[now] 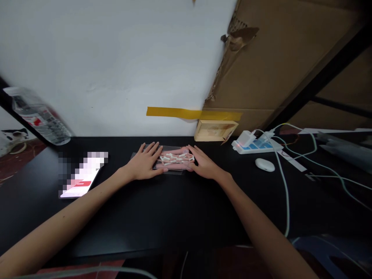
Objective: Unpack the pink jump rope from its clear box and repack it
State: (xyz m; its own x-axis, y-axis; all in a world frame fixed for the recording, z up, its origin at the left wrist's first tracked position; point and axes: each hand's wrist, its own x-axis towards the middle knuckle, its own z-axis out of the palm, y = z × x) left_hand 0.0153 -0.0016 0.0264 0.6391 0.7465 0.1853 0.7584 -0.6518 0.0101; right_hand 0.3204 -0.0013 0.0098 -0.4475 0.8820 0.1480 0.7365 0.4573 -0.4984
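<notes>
A clear plastic packet (174, 159) lies flat on the black table, with short white-tipped pieces and pink strips showing inside; I cannot make out exactly what they are. Over its left end, my left hand (146, 162) rests palm down, fingers spread and thumb stretched along the near edge. At the opposite end is my right hand (202, 162), its fingers extended and thumb apart, touching the packet's right edge. Both hands are open, and they cover the packet's two ends.
A lit phone (83, 176) lies left, with a plastic bottle (43, 120) behind it. A shallow wooden box (215, 131) stands against the wall. Right are a power strip (257, 145) with chargers, trailing cables (285, 193) and a white earbud case (264, 165).
</notes>
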